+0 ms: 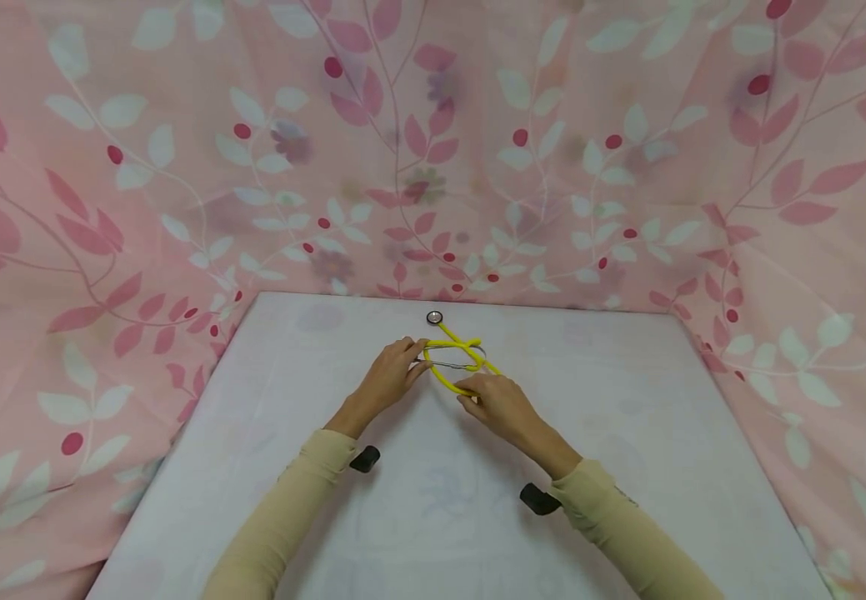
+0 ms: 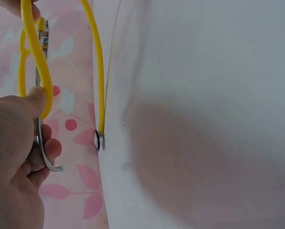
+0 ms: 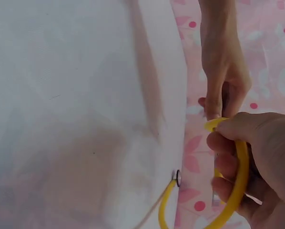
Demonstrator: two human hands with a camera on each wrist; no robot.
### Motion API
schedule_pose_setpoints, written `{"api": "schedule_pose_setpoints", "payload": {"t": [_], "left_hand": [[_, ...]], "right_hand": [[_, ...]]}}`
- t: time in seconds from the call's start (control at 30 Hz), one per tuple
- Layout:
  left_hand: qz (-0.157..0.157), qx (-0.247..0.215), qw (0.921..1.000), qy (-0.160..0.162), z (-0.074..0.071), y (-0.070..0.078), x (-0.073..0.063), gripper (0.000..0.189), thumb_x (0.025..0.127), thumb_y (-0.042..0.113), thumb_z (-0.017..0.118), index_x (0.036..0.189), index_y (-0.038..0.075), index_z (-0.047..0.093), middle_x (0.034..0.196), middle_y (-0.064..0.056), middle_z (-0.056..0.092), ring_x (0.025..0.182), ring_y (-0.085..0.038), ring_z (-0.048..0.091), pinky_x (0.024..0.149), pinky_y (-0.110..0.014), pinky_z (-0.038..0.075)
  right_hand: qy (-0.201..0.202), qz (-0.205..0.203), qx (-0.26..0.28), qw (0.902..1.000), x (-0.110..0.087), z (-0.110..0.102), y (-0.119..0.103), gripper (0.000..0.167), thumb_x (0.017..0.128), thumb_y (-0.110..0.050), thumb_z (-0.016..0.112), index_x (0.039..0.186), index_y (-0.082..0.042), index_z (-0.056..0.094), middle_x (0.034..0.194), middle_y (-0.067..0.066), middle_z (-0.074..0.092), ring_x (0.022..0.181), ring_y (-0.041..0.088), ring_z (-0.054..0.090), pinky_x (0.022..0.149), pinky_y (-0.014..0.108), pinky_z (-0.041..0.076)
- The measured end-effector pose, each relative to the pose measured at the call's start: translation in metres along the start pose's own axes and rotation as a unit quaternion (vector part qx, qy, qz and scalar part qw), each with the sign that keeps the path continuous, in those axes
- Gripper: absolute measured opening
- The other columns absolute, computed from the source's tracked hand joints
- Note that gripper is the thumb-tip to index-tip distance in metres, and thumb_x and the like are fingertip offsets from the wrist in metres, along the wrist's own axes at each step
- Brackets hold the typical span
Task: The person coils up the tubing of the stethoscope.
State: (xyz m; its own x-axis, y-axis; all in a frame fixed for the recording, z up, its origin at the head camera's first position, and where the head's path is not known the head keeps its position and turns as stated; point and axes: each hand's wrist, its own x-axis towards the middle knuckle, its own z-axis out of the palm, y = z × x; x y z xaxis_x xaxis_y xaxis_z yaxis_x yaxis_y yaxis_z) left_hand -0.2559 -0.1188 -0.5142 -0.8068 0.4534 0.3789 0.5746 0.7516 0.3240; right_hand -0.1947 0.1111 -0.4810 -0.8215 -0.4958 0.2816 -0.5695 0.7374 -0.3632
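A yellow-tubed stethoscope [image 1: 468, 343] is held folded over the far part of a white table [image 1: 590, 433], its tubing [image 3: 244, 164] looped across silver ear tubes [image 1: 449, 364] that point left, the round, dark-rimmed chest piece [image 1: 434, 317] beyond the loop near the table's far edge

Smooth, rubbery-looking yellow tubing [image 2: 101, 71], glossy metal ear tubes [image 2: 39, 136], matt cloth sleeves [image 1: 290, 492]

There was one yellow stethoscope [image 1: 470, 342], which had one round chestpiece [image 1: 434, 317]. One left hand [image 1: 391, 372] and one right hand [image 1: 503, 406] were in view, along with two beige sleeves [image 1: 282, 508], two black wrist devices [image 1: 540, 499] and one white table [image 1: 440, 525].
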Motion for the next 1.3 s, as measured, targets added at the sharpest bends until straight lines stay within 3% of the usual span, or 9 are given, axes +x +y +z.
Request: {"api": "schedule_pose_setpoints", "payload": {"t": [0.17,0.37,0.5,0.7,1.03,1.3], "left_hand": [[-0.015,0.019,0.9993,-0.029,0.004,-0.002,0.000,0.046,0.092,0.031,0.068,0.130,0.006,0.061,0.094,-0.005,0.061,0.082,-0.017,0.057,0.077,-0.034,0.049],[0.015,0.036,0.9980,-0.050,0.010,0.005,-0.001,0.043,0.092,0.029,0.068,0.127,0.004,0.062,0.091,-0.006,0.060,0.078,-0.018,0.055,0.075,-0.034,0.048],[0.027,0.050,0.9963,-0.065,0.011,0.012,0.001,0.042,0.092,0.027,0.069,0.127,0.004,0.063,0.091,-0.005,0.060,0.078,-0.017,0.055,0.076,-0.034,0.048],[0.031,0.050,0.9956,-0.072,0.012,0.024,0.004,0.041,0.092,0.026,0.070,0.127,0.006,0.063,0.092,-0.003,0.060,0.079,-0.015,0.054,0.079,-0.033,0.049],[0.091,0.021,0.9930,-0.072,0.016,0.039,0.005,0.035,0.094,0.026,0.067,0.124,0.007,0.064,0.092,-0.002,0.061,0.081,-0.016,0.055,0.081,-0.033,0.049],[0.094,0.001,0.9932,-0.069,0.011,0.040,0.006,0.050,0.097,0.027,0.063,0.140,0.003,0.053,0.093,-0.003,0.060,0.081,-0.014,0.048,0.082,-0.031,0.045]], "right_hand": [[0.036,-0.027,-0.025,0.9987,-0.001,-0.003,-0.001,0.016,0.086,-0.014,0.076,0.102,-0.013,0.076,0.086,-0.001,0.071,0.073,0.010,0.060,0.064,0.028,0.050],[0.058,-0.075,-0.032,0.9950,0.000,-0.006,0.003,0.014,0.085,-0.012,0.076,0.099,-0.011,0.076,0.085,0.000,0.071,0.078,0.015,0.062,0.074,0.033,0.054],[0.069,-0.098,-0.052,0.9914,0.007,-0.012,0.008,0.015,0.084,-0.011,0.078,0.099,-0.011,0.077,0.084,0.002,0.070,0.076,0.019,0.060,0.070,0.034,0.051],[0.078,-0.088,-0.065,0.9910,0.023,-0.026,0.018,0.017,0.084,-0.014,0.077,0.102,-0.012,0.078,0.083,0.003,0.067,0.074,0.019,0.056,0.066,0.032,0.046],[0.053,-0.082,-0.042,0.9943,0.043,-0.027,0.035,0.017,0.085,-0.009,0.075,0.102,-0.009,0.078,0.089,0.007,0.073,0.078,0.023,0.061,0.071,0.034,0.050],[0.004,-0.041,-0.032,0.9986,0.059,-0.027,0.043,0.018,0.089,-0.014,0.072,0.104,-0.008,0.078,0.090,0.007,0.075,0.076,0.021,0.059,0.067,0.031,0.049]]}}
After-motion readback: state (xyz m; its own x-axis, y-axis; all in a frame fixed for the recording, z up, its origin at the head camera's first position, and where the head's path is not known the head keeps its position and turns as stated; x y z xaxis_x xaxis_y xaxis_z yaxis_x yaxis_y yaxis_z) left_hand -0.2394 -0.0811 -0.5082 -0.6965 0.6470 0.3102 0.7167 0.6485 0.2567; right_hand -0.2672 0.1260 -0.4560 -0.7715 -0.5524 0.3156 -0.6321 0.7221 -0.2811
